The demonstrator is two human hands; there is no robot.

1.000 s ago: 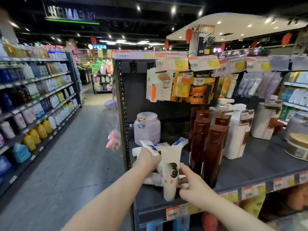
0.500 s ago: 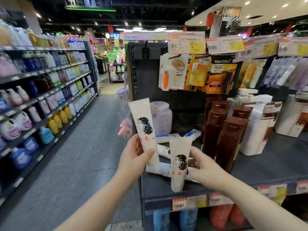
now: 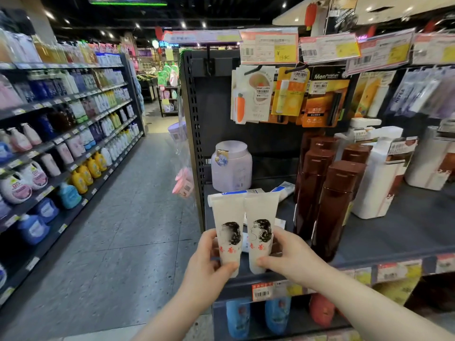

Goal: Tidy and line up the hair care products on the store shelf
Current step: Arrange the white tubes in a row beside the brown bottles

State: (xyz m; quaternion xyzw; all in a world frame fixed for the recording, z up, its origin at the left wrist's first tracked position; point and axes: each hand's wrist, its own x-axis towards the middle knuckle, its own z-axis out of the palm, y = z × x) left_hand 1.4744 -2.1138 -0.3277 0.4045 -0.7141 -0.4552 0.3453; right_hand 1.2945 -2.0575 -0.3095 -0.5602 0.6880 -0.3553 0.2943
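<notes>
White translucent plastic tubes printed with a dark-haired head, two of them, upright side by side and touching: left hand (image 3: 205, 268) grips the left tube (image 3: 227, 230), right hand (image 3: 291, 258) grips the right tube (image 3: 261, 227), both over the dark grey shelf (image 3: 394, 232) front edge. Tall brown plastic bottles (image 3: 330, 200) just right of the hands; pale lilac jar (image 3: 231, 166) behind.

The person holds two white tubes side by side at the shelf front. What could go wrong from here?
1. The right tube is close to the tall brown bottles; the right hand might knock one over.
2. Both tubes stand on narrow ends near the shelf edge; once the left hand lets go of the left tube, they may topple or fall off.
</notes>
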